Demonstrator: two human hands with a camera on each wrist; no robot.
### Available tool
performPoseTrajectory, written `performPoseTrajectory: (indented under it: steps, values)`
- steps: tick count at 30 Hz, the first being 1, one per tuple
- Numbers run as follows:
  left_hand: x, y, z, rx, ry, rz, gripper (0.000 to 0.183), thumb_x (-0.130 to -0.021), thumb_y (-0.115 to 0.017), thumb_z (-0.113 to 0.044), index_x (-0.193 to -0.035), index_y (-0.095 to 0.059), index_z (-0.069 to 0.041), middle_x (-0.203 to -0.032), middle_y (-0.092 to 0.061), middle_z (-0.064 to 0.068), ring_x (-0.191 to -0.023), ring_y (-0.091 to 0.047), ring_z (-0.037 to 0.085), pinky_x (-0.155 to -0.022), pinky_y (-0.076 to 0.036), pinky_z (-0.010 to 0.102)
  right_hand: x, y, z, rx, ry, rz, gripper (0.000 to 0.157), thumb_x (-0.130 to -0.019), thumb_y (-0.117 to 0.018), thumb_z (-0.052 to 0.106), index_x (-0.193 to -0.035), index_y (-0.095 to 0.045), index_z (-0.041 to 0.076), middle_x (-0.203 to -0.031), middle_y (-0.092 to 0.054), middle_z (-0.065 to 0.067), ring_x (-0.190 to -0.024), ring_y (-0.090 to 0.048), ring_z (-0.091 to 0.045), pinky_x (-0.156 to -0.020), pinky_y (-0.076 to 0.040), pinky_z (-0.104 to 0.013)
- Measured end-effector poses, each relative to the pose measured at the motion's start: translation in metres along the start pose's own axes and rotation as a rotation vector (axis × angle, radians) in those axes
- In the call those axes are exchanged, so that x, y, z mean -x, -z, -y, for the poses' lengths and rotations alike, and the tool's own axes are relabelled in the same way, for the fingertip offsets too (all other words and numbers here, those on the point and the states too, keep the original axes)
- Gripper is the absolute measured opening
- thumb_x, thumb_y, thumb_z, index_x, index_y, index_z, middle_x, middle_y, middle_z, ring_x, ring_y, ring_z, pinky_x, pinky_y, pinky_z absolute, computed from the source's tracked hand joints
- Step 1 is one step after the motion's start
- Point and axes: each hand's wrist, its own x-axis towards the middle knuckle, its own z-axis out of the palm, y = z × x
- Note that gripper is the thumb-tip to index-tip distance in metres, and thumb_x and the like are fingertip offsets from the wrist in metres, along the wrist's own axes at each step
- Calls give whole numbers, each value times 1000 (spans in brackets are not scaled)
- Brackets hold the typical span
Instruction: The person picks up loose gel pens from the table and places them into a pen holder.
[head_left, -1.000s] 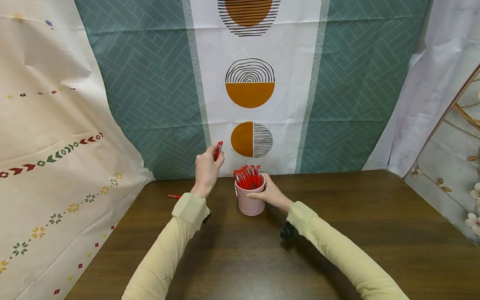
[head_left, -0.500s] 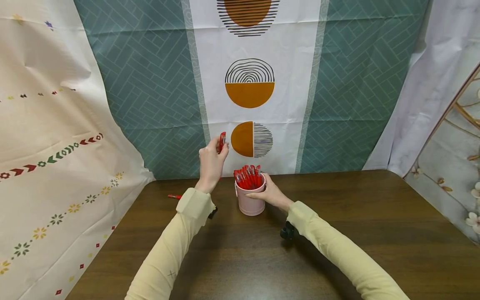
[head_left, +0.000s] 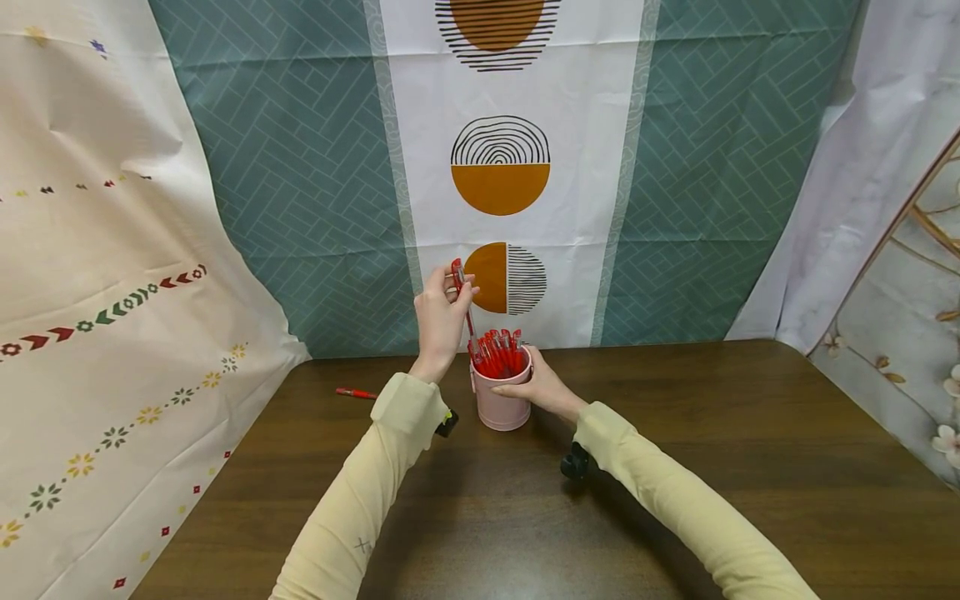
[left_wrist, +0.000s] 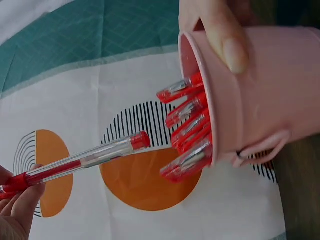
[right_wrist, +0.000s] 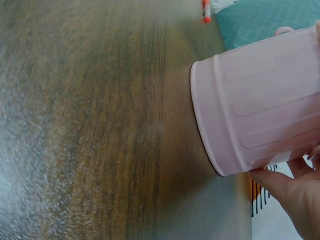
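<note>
My left hand (head_left: pixel 441 323) pinches a red gel pen (left_wrist: pixel 90 162) by its capped end, with the clear barrel slanting down toward a pink bucket (head_left: pixel 502 410). In the left wrist view the pen's red tip is just short of the several red pens (left_wrist: pixel 192 122) leaning inside, caps outward past the rim. My right hand (head_left: pixel 546 387) grips the bucket's right side near the top, its thumb (left_wrist: pixel 232 52) lying over the outer wall. The bucket stands upright on the table; its lower wall fills much of the right wrist view.
One more red pen (head_left: pixel 356 392) lies on the brown wooden table (head_left: pixel 510 517), left of the left wrist. Behind the table's back edge hangs a green and white patterned cloth (head_left: pixel 600 292). A black wrist device (head_left: pixel 574 461) sits under the right cuff.
My left hand has moved right and somewhat up, bringing its pen over to the bucket, with the barrel now pointing down. The right hand and bucket stay in place.
</note>
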Motion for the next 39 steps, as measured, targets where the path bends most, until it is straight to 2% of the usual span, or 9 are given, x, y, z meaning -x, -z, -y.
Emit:
performPoseTrajectory:
  steps: [5,10,19,27,31,35,39]
  values:
    - [7,-8,2,52,11,25,26,-86,-56,4,-111,-47,6,-97,-63,19,-79,-64,28,-73,-49,30,-3,-2,-8,20,36,-30,82,-65,-81,32,-128,-30,17,-124,-40,-3,-112,-40,-20,-92,-37,-41]
    - [15,-16,7,72,30,64,33,-87,-54,5,-117,-42,4,-98,-61,21,-80,-64,27,-75,-49,30,-3,-3,-9,8,52,-34,78,-67,-80,30,-127,-31,17,-123,-40,-3,-111,-41,-19,-92,-37,-39]
    - [28,-28,20,-4,46,129,33,-88,-56,2,-118,-45,-3,-93,-62,15,-79,-64,28,-73,-49,33,-2,-2,-7,9,66,-10,79,-70,-79,26,-130,-29,12,-125,-38,-6,-113,-41,-20,-93,-36,-37]
    - [36,-31,28,-101,85,147,32,-88,-57,-1,-117,-45,-6,-94,-64,17,-80,-63,22,-71,-50,35,15,1,20,-2,65,51,80,-74,-75,18,-132,-23,-1,-129,-34,-18,-116,-37,-30,-95,-34,-41]
    - [38,-32,32,-138,84,145,28,-90,-56,-5,-116,-45,-5,-89,-63,15,-76,-62,22,-65,-51,33,17,0,25,8,53,49,79,-75,-75,17,-133,-23,0,-130,-35,-17,-116,-38,-28,-95,-34,-39]
    - [40,-33,34,-184,84,147,27,-89,-56,-6,-114,-46,-4,-83,-62,12,-68,-60,21,-60,-51,32,16,0,24,16,47,44,81,-74,-75,18,-133,-23,1,-130,-35,-15,-116,-38,-27,-94,-34,-39]
    - [42,-34,33,-201,98,163,26,-90,-56,-5,-113,-45,-4,-82,-61,12,-64,-58,21,-60,-51,32,5,-1,5,13,56,16,82,-72,-77,23,-133,-25,7,-129,-36,-11,-115,-39,-25,-94,-35,-38]
